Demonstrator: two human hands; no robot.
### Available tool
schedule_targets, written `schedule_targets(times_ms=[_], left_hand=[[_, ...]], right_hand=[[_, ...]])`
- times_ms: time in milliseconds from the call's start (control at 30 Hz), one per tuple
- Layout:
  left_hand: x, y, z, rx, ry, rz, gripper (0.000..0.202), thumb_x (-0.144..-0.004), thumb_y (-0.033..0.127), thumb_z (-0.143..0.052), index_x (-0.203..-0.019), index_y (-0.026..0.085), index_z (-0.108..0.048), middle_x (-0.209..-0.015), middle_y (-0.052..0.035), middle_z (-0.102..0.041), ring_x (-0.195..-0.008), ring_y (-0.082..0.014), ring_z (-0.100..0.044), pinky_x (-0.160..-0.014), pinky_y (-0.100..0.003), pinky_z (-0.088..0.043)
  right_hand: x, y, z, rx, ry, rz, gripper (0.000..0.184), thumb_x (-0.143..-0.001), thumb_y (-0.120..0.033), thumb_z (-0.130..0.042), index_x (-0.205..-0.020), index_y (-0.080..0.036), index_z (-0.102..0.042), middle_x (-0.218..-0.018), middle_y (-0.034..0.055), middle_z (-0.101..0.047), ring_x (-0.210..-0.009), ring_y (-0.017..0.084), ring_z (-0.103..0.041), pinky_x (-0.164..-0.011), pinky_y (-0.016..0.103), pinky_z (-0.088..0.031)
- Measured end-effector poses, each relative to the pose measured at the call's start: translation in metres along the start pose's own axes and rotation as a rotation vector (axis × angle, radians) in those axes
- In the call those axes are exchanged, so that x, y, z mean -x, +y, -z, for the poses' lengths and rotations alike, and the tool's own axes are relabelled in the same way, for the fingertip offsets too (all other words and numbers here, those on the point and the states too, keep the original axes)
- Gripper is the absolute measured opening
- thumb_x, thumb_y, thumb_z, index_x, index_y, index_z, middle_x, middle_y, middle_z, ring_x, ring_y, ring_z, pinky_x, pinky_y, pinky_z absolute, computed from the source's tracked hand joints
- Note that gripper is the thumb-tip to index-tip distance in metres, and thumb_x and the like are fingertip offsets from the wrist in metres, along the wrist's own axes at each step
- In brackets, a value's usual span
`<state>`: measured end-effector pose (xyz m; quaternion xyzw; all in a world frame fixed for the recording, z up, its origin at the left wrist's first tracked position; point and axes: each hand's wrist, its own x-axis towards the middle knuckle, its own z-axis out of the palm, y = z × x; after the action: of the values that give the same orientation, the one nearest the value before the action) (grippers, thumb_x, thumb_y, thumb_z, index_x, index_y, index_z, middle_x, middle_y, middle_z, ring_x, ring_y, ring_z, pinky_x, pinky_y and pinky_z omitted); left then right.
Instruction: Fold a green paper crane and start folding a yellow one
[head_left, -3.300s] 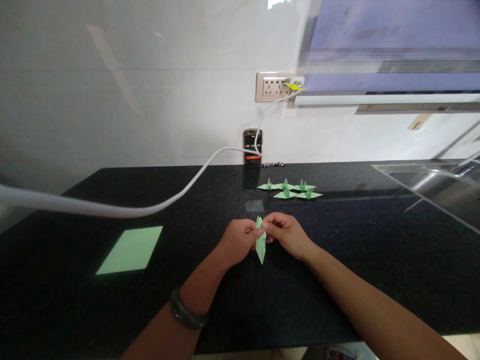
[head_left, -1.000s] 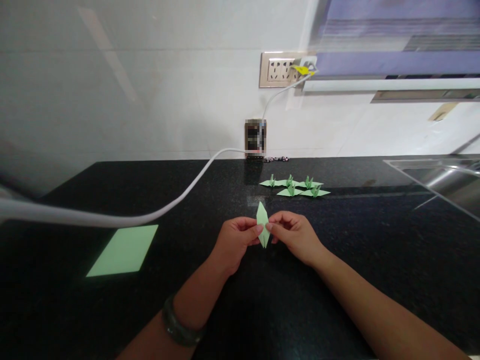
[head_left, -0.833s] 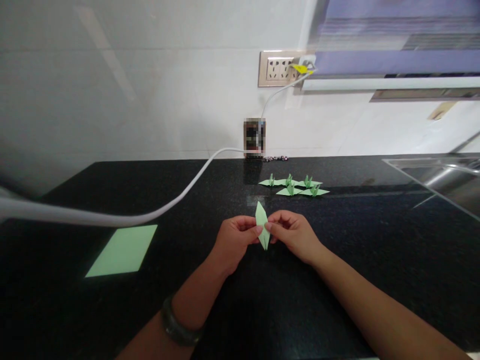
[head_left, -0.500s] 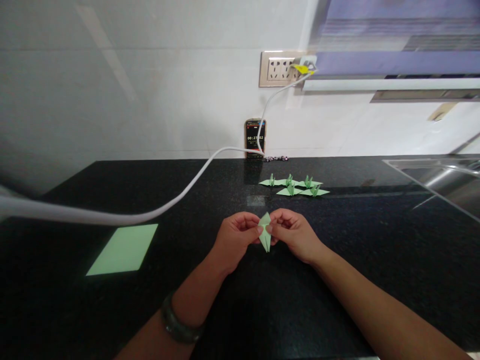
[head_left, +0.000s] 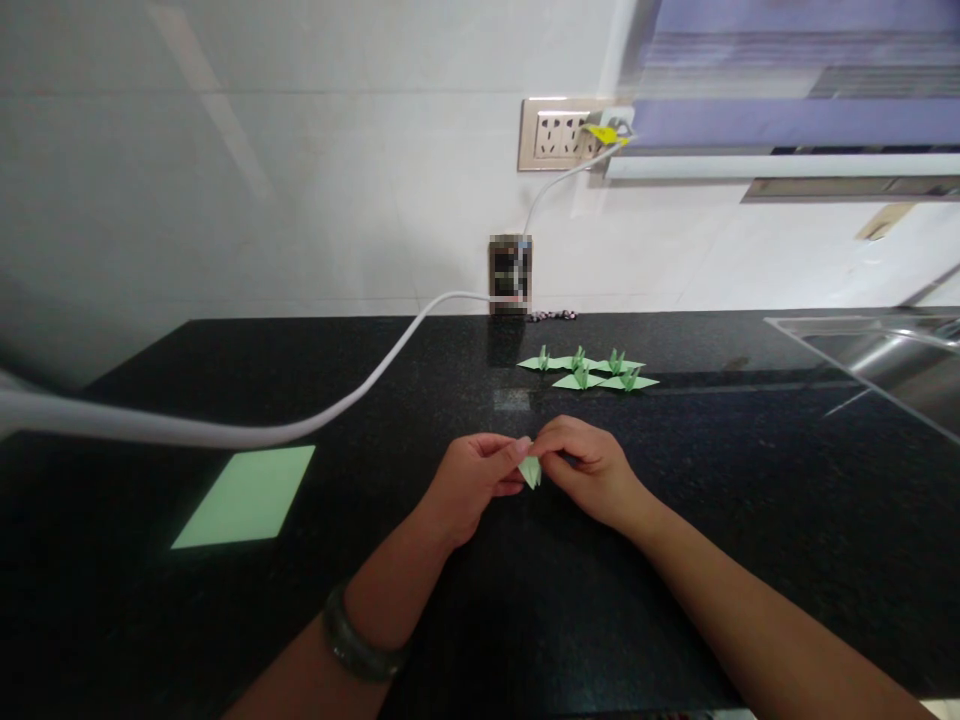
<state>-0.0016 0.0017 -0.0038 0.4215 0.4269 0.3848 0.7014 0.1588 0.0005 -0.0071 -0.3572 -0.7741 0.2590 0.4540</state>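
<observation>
A small folded piece of light green paper is between my two hands, just above the black countertop. My left hand pinches it from the left with the thumb on top. My right hand is closed on its upper part, fingers bent over the top. Only the lower end of the paper shows, split into narrow points; the rest is hidden by my fingers. Beyond my hands stand several folded green paper cranes, grouped in two rows. To the left lies a flat green paper sheet.
A white cable arcs across the left side and up to the wall socket. A phone, blurred out, leans on the wall beside a beaded string. A metal sink is set in the countertop at right.
The upper point of the folded paper, upright before, is now covered by my right fingers, which have moved up and over it. My left thumb has shifted slightly upward.
</observation>
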Motion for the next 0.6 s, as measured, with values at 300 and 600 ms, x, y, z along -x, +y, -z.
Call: schedule_targets(times_ms=[300,600], left_hand=[[-0.0015,-0.0026,-0.0037,-0.134,0.092,-0.114,0.023,-0.065,0.026,-0.063,-0.08,0.009,-0.063,-0.068,-0.0045,-0.064,-0.061,-0.0117,-0.057,-0.06,-0.025,-0.047],[-0.0036,-0.0063,-0.0003,-0.37,0.133,-0.271,0.021,-0.071,0.028,-0.054,-0.084,0.014,-0.064,-0.077,-0.0057,-0.066,-0.067,-0.0157,-0.06,-0.065,-0.028,-0.047]], right_hand=[[0.0006,0.0019,-0.0006,-0.097,-0.025,-0.094,0.014,-0.075,-0.014,-0.05,-0.08,-0.019,-0.062,-0.074,0.0027,-0.057,-0.068,0.012,-0.055,-0.062,0.026,-0.044],[-0.0004,0.0078,-0.005,-0.338,-0.047,-0.484,0.02,-0.07,-0.034,-0.06,-0.079,-0.015,-0.058,-0.065,0.0004,-0.057,-0.054,0.009,-0.05,-0.05,0.022,-0.042]])
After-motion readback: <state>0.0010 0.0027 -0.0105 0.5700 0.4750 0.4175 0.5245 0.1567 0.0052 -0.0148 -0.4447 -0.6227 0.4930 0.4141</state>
